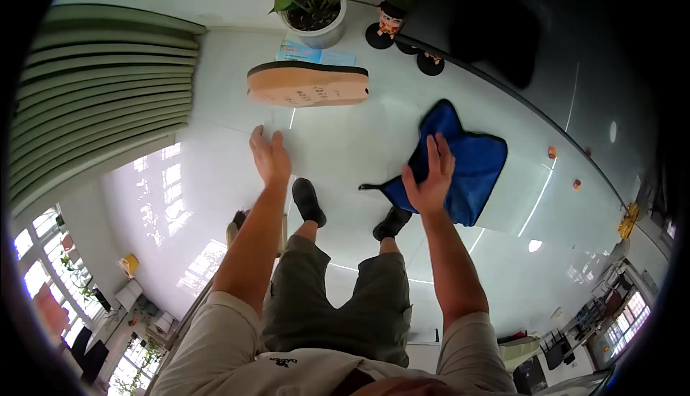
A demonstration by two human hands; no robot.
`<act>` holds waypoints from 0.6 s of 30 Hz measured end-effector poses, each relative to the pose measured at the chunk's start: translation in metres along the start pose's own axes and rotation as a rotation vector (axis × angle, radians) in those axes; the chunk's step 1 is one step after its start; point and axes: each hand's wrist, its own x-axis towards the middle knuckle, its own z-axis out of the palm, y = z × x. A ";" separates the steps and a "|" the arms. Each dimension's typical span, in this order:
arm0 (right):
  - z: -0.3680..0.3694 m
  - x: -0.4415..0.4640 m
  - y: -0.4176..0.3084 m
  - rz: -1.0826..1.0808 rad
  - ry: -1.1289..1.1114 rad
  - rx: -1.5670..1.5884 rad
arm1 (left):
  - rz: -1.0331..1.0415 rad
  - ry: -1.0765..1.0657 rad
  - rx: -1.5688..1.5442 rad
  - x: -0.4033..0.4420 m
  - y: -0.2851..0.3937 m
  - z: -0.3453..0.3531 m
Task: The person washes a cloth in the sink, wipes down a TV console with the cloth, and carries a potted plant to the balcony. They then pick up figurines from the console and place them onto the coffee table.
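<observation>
My left hand [271, 157] is open, its fingers apart and nothing in them. Just beyond its fingertips is a tan, long, rounded object [309, 94] with a black edge and small dark markings; I cannot tell its kind. My right hand [432, 177] is open over a blue cloth [474, 166] with black trim and a dark strap-like end. Whether that palm presses on the cloth or hovers above it, I cannot tell. The cloth lies spread and uneven on the pale glossy surface [338, 137].
A potted plant [320, 33] stands at the far side beside a light-blue printed sheet [316, 52]. Small figurines [390, 21] on black bases line a dark panel [503, 58]. Green curtains [108, 87] hang left. My shoes [307, 200] show below my hands.
</observation>
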 end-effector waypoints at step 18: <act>0.034 0.078 0.006 -0.209 -0.394 -0.400 | -0.105 0.067 0.410 0.006 0.032 0.023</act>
